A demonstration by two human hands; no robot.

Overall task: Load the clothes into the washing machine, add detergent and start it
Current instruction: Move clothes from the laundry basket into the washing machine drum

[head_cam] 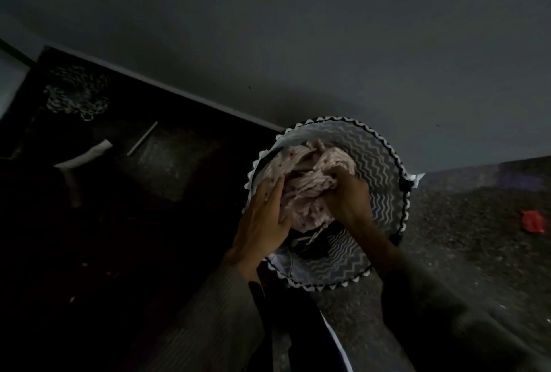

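A round laundry basket (384,192) with a grey zigzag lining and a black-and-white trimmed rim stands on the floor by the wall. Inside lies a bundle of pale pink clothes (301,195) with small red dots, over darker fabric. My left hand (264,216) presses its straight fingers against the left side of the bundle. My right hand (346,189) reaches in from the right, its fingers curled into the pink cloth. No washing machine or detergent can be made out in this dim view.
A grey wall (298,28) fills the upper half. Left of the basket is a very dark area with a patterned cloth (77,94) and a pale bar (143,137). A small red scrap (532,221) lies on the speckled floor at right.
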